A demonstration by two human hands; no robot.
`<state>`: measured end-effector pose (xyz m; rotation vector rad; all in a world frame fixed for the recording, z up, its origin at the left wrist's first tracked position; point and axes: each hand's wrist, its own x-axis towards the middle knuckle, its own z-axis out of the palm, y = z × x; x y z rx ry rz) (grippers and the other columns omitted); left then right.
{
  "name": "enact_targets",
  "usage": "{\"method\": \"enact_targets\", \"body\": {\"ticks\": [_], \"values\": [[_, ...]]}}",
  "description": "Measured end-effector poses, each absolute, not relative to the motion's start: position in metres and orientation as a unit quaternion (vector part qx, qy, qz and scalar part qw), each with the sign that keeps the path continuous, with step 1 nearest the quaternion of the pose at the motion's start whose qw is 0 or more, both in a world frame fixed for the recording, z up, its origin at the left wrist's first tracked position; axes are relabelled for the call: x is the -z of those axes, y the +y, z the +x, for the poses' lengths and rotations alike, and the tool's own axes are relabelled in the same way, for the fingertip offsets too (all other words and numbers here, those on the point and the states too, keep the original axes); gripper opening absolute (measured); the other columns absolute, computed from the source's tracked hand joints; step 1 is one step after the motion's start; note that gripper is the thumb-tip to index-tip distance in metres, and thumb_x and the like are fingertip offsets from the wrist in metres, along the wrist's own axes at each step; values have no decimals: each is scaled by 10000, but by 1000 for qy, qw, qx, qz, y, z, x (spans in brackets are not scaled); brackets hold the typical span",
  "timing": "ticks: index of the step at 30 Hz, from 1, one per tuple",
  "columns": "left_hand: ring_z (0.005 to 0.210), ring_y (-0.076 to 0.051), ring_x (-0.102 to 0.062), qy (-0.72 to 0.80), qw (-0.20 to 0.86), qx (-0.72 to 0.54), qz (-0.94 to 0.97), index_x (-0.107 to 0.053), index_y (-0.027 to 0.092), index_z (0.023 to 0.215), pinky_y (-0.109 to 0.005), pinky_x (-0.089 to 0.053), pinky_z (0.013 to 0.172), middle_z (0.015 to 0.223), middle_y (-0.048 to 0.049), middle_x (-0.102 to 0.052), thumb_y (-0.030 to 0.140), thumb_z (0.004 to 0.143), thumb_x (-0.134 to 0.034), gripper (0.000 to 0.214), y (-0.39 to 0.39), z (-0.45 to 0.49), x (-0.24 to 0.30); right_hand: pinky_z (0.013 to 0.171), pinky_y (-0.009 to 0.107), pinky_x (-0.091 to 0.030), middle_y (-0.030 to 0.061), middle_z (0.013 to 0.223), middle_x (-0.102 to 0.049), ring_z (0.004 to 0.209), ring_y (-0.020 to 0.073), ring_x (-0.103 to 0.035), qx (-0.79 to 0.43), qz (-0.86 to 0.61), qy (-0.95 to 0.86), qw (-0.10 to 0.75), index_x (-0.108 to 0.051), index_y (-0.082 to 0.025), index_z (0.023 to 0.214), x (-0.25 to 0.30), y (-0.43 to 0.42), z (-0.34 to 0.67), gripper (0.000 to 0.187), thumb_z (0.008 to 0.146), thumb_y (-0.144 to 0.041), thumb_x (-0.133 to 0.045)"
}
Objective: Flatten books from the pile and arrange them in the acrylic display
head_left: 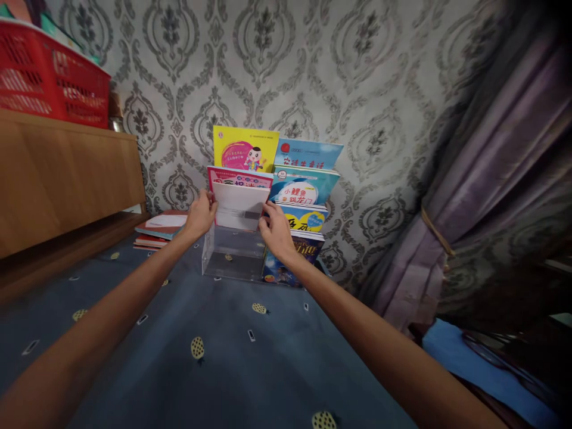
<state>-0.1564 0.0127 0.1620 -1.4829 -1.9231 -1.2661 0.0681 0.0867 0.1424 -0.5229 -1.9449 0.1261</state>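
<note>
A white-covered book (240,204) stands in the left column of a clear stepped book rack (233,273). My left hand (202,213) grips its left edge with bent fingers, and my right hand (274,229) has thumb and fingers closed at its right edge. Just behind it rises a pink book (216,173), and farther back a yellow book (245,138). The right column holds a blue book (308,152), a teal book (328,182), a blue-and-yellow book (319,218) and, lowest, a dark blue book (283,271), partly covered by my right hand and wrist.
Several stacked books (156,229) lie left of the rack on the blue patterned cloth (223,363). A wooden cabinet (67,173) carries a red basket (58,77) at the left. Patterned wallpaper is behind; a tied curtain (429,196) hangs at the right.
</note>
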Motion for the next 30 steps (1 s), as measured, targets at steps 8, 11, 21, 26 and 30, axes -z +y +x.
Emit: {"method": "enact_targets", "body": {"ticks": [8,11,21,26,30], "values": [[977,-295,-675,-677,188,454,-548,-557,163,1092,-431,-500,925,991,-139,-707,255,920,-505,201,9,-159,-171,1128,526,-461,198,1369,-602,1296,319,-574,-53,-223,-810,540,-641,-140,1275,-142,83,61,446,855,-191,-502],[995,-293,-672,-684,183,439,-553,-581,157,1043,-424,-495,929,1004,-153,-709,235,931,-482,169,8,-161,-174,1114,543,-467,178,1352,-616,1277,320,-583,-49,-218,-809,544,-647,-167,1264,-142,85,61,433,854,-199,-509],[1035,-270,-663,-697,194,419,-549,-605,140,1103,-389,-491,946,1043,-141,-719,233,940,-495,217,10,-164,-174,1120,482,-468,209,1371,-605,1292,304,-576,-66,-242,-824,508,-630,-89,1291,-143,84,63,475,839,-157,-502],[1011,-264,-668,-687,189,427,-557,-591,140,1132,-396,-493,938,1029,-130,-718,227,947,-494,227,13,-166,-172,1098,503,-488,218,1428,-559,1340,314,-539,-92,-239,-823,506,-616,-89,1313,-138,83,61,478,857,-165,-496],[957,-249,-674,-680,192,428,-564,-536,151,1223,-381,-503,905,974,-93,-714,238,951,-509,287,10,-170,-152,1144,545,-426,194,1435,-563,1359,312,-523,-75,-208,-826,519,-622,-135,1318,-126,70,68,454,880,-185,-511]]}}
